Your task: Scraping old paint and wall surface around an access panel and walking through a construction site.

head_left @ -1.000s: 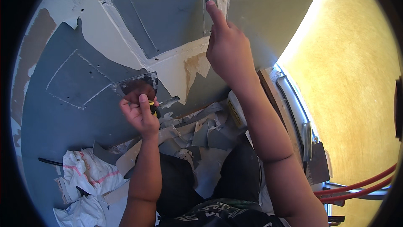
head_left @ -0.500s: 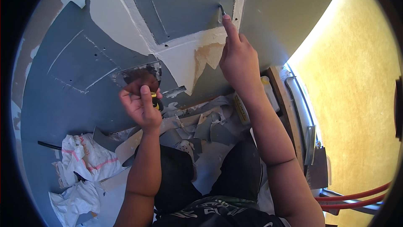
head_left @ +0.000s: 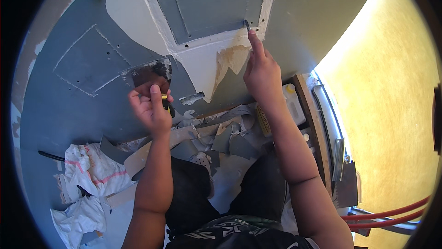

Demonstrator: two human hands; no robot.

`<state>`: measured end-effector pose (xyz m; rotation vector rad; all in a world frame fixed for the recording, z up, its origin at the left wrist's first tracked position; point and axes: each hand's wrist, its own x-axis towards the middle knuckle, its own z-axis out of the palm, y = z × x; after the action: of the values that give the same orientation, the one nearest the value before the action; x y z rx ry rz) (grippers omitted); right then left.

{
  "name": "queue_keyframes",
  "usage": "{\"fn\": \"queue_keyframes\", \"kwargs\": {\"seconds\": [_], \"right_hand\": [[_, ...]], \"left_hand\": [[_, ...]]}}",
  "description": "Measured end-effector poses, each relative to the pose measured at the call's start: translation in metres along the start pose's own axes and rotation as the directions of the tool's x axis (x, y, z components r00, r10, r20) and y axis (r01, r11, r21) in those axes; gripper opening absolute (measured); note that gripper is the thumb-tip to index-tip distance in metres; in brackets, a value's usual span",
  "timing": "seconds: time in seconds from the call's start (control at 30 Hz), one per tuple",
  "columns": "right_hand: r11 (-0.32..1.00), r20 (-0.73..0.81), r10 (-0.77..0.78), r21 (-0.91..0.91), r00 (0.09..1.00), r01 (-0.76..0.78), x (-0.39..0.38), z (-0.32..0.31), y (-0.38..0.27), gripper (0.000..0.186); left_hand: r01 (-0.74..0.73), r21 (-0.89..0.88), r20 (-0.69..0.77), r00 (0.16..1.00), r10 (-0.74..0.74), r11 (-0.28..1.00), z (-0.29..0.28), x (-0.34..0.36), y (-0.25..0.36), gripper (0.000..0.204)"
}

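My right hand (head_left: 262, 75) is closed round a thin dark-tipped knife (head_left: 247, 24), index finger stretched along it. Its tip touches the grey wall covering (head_left: 209, 5) near the lower right corner of a rectangular area bordered by exposed white wall. Scored lines run down that grey area. Lower left, my left hand (head_left: 154, 110) grips a wide putty knife (head_left: 155, 70) by its black and yellow handle. The putty knife's broad, smeared blade points up in front of the wall; whether it touches is unclear. Most of the right-hand knife's body is hidden in my fist.
Torn grey scraps (head_left: 230, 140) lie along the wall's foot. A white sack (head_left: 96, 170) is at the left. Behind my right forearm stands a white jug (head_left: 294, 104) beside a wooden edge (head_left: 314, 124). Red hoses (head_left: 386, 216) are at the lower right.
My right hand has drawn the knife tip down the wall toward the grey area's lower corner. My left hand still holds the putty knife and has barely moved. The view has shifted slightly.
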<state>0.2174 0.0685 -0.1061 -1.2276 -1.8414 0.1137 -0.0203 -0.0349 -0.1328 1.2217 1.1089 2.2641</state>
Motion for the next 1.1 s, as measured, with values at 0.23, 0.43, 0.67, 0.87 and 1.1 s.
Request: {"fn": "queue_keyframes", "kwargs": {"seconds": [0.23, 0.43, 0.67, 0.87, 1.1], "right_hand": [[0.992, 0.242, 0.110, -0.079, 0.964, -0.093, 0.030, -0.072, -0.040, 0.051], [0.991, -0.155, -0.089, 0.083, 0.984, 0.102, 0.077, -0.116, -0.074, 0.045], [0.988, -0.150, -0.111, 0.089, 0.982, 0.125, 0.090, -0.082, -0.057, 0.051], [0.986, -0.210, -0.145, 0.051, 0.967, 0.159, 0.088, -0.062, -0.052, 0.052], [0.995, -0.160, -0.105, -0.011, 0.982, 0.104, 0.058, -0.032, -0.036, 0.056]], "left_hand": [[0.024, 0.043, 0.026, 0.999, -0.025, 0.999, 0.006, 0.002, -0.024, 0.026], [0.020, 0.016, 0.035, 0.999, -0.020, 1.000, 0.015, 0.004, -0.032, 0.025], [0.026, 0.041, 0.020, 0.999, -0.027, 0.999, 0.013, 0.006, -0.033, 0.023], [0.032, 0.056, 0.026, 0.999, -0.033, 0.998, 0.013, 0.009, -0.037, 0.024], [0.037, -0.005, 0.051, 0.998, -0.036, 0.999, 0.022, 0.006, -0.031, 0.024]]}}
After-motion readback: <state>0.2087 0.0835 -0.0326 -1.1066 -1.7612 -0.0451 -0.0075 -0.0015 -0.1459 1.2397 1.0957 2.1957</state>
